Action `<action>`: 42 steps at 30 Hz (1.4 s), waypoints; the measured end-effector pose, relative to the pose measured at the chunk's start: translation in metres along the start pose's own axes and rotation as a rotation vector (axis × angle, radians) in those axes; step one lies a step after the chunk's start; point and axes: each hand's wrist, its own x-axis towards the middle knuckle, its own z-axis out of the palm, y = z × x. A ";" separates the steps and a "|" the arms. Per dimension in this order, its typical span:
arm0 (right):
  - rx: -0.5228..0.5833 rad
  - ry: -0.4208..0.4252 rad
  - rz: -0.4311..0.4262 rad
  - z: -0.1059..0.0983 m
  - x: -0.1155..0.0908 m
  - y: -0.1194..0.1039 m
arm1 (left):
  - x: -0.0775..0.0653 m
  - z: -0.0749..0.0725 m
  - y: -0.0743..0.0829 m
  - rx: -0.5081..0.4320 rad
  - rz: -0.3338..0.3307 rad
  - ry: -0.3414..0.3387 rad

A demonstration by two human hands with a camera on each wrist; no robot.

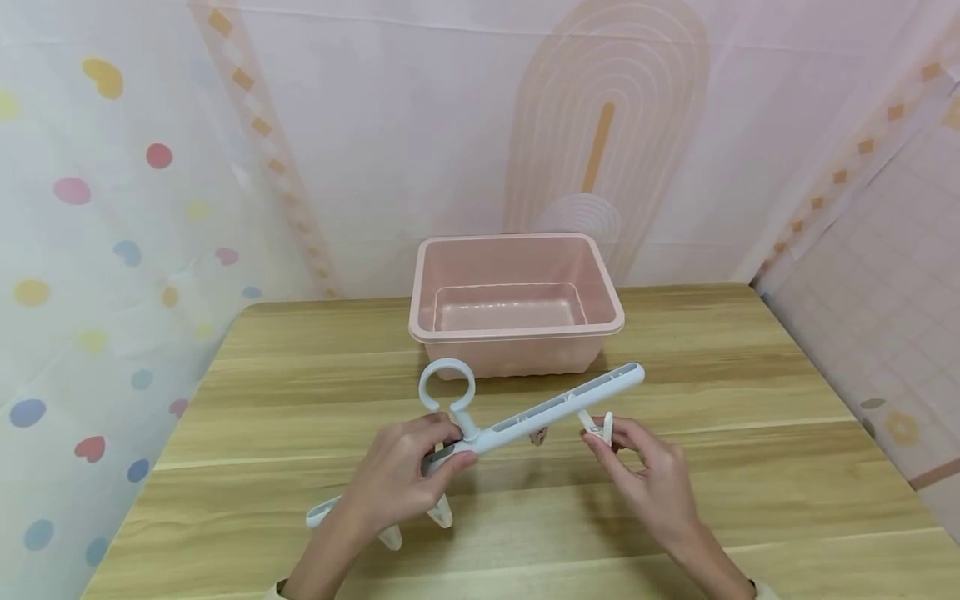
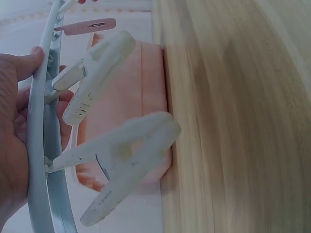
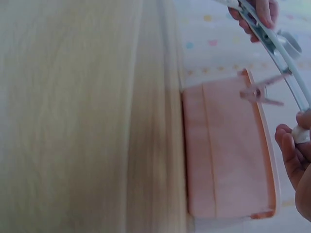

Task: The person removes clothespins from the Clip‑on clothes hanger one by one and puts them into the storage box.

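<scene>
A light blue clip hanger (image 1: 558, 410) with a ring-shaped hook (image 1: 447, 367) is held tilted above the table, its right end higher. My left hand (image 1: 401, 471) grips its bar just beside the hook, thumb in front. My right hand (image 1: 648, 475) pinches a white clip (image 1: 606, 429) right under the bar's right half, and one leg of that clip reaches up to the bar. Between the hands hangs a pink clip (image 3: 260, 92). Two whitish clips (image 2: 99, 77) hang from the left half, partly hidden by my left hand in the head view.
A pink plastic basin (image 1: 517, 335) stands at the back of the wood-grain table (image 1: 750, 400), just beyond the hanger. Behind it hangs a patterned cloth backdrop (image 1: 405, 150), with more patterned cloth along both sides.
</scene>
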 end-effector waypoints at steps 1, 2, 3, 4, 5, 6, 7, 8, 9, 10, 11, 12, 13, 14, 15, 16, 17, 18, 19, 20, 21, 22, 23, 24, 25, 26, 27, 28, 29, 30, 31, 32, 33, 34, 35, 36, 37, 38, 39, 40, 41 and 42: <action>0.003 0.008 0.002 0.001 0.000 0.000 | 0.000 0.001 0.000 -0.003 0.007 0.006; 0.002 0.013 0.006 0.003 -0.001 -0.001 | 0.000 0.003 0.000 -0.008 0.012 0.011; 0.002 0.019 0.005 0.004 -0.001 -0.001 | 0.001 0.004 0.000 -0.006 0.018 0.014; 0.005 0.027 -0.003 0.004 -0.001 -0.001 | 0.001 0.004 0.000 -0.005 0.020 0.015; 0.003 0.034 -0.017 0.005 0.000 0.000 | 0.001 0.005 0.000 -0.002 0.022 0.016; -0.005 0.038 -0.033 0.005 0.000 0.001 | 0.001 0.005 0.000 0.001 0.022 0.015; -0.008 0.033 -0.049 0.005 0.001 0.001 | 0.001 0.005 0.000 0.008 0.023 0.018; -0.018 0.028 -0.068 0.004 0.002 0.002 | 0.001 0.005 0.000 0.018 0.024 0.021; -0.028 0.018 -0.084 0.003 0.004 0.003 | 0.001 0.005 0.000 0.028 0.025 0.025; -0.042 0.007 -0.100 0.001 0.006 0.004 | 0.000 0.004 -0.001 0.035 0.025 0.028; -0.062 -0.008 -0.114 -0.001 0.007 0.005 | 0.000 0.004 -0.001 0.043 0.024 0.031; -0.078 -0.022 -0.129 -0.003 0.009 0.005 | 0.000 0.003 -0.001 0.050 0.025 0.033; -0.095 -0.031 -0.149 -0.005 0.011 0.006 | -0.001 0.003 -0.001 0.058 0.027 0.033; -0.118 -0.038 -0.165 -0.007 0.012 0.006 | -0.001 0.002 -0.001 0.066 0.026 0.031; -0.133 -0.047 -0.176 -0.008 0.014 0.007 | -0.001 0.001 -0.001 0.073 0.025 0.028; -0.149 -0.054 -0.187 -0.010 0.015 0.007 | -0.001 0.001 -0.001 0.078 0.023 0.025; -0.166 -0.061 -0.196 -0.011 0.016 0.008 | -0.001 0.000 -0.001 0.086 0.020 0.021; -0.179 -0.063 -0.210 -0.011 0.017 0.009 | -0.002 -0.001 -0.001 0.094 0.019 0.017; -0.192 -0.067 -0.215 -0.012 0.018 0.010 | -0.002 -0.001 -0.001 0.100 0.017 0.012; -0.201 -0.070 -0.215 -0.013 0.018 0.010 | -0.002 -0.001 -0.001 0.106 0.016 0.009; -0.208 -0.067 -0.215 -0.013 0.018 0.011 | -0.001 -0.001 -0.001 0.109 0.017 0.007; -0.214 -0.060 -0.213 -0.013 0.018 0.011 | -0.001 -0.001 0.000 0.110 0.020 0.007; -0.212 -0.051 -0.205 -0.012 0.017 0.011 | -0.001 0.000 0.000 0.106 0.022 0.005; -0.206 -0.041 -0.194 -0.011 0.016 0.011 | -0.001 0.001 0.001 0.103 0.026 0.006; -0.200 -0.029 -0.179 -0.010 0.015 0.010 | -0.001 0.002 0.001 0.098 0.028 0.008; -0.189 -0.014 -0.163 -0.008 0.014 0.009 | -0.001 0.002 0.001 0.092 0.028 0.013; -0.166 -0.007 -0.135 -0.006 0.013 0.008 | 0.000 0.003 0.001 0.082 0.028 0.018; -0.134 -0.009 -0.101 -0.005 0.013 0.006 | 0.000 0.003 0.001 0.073 0.029 0.023; -0.084 -0.022 -0.057 -0.004 0.012 0.004 | 0.000 0.004 0.000 0.061 0.028 0.027; -0.011 -0.048 0.002 -0.003 0.011 0.003 | -0.001 0.004 0.000 0.052 0.027 0.032; 0.073 -0.081 0.068 -0.002 0.011 0.001 | -0.001 0.004 0.000 0.038 0.025 0.035; 0.170 -0.122 0.143 -0.002 0.010 -0.001 | -0.001 0.004 -0.001 0.020 0.026 0.035; 0.272 -0.165 0.214 -0.002 0.010 -0.002 | -0.001 0.004 -0.001 0.003 0.030 0.035; 0.366 -0.206 0.281 -0.002 0.009 -0.003 | -0.002 0.004 -0.001 -0.012 0.036 0.035; 0.456 -0.244 0.340 -0.003 0.009 -0.004 | -0.002 0.003 -0.001 -0.026 0.042 0.034; 0.540 -0.279 0.390 -0.003 0.009 -0.004 | -0.002 0.003 -0.001 -0.038 0.050 0.035; 0.610 -0.314 0.416 -0.004 0.009 -0.003 | -0.002 0.003 -0.001 -0.047 0.061 0.037; 0.682 -0.349 0.433 -0.004 0.009 -0.002 | -0.002 0.002 -0.001 -0.054 0.077 0.041; 0.757 -0.379 0.446 -0.005 0.009 -0.001 | -0.001 0.002 -0.001 -0.058 0.092 0.047; 0.829 -0.409 0.452 -0.005 0.009 0.001 | -0.001 0.001 -0.001 -0.062 0.109 0.052; 0.907 -0.440 0.448 -0.006 0.009 0.002 | 0.000 0.001 0.000 -0.066 0.124 0.056; 0.992 -0.470 0.440 -0.007 0.009 0.004 | 0.000 0.000 0.000 -0.070 0.141 0.063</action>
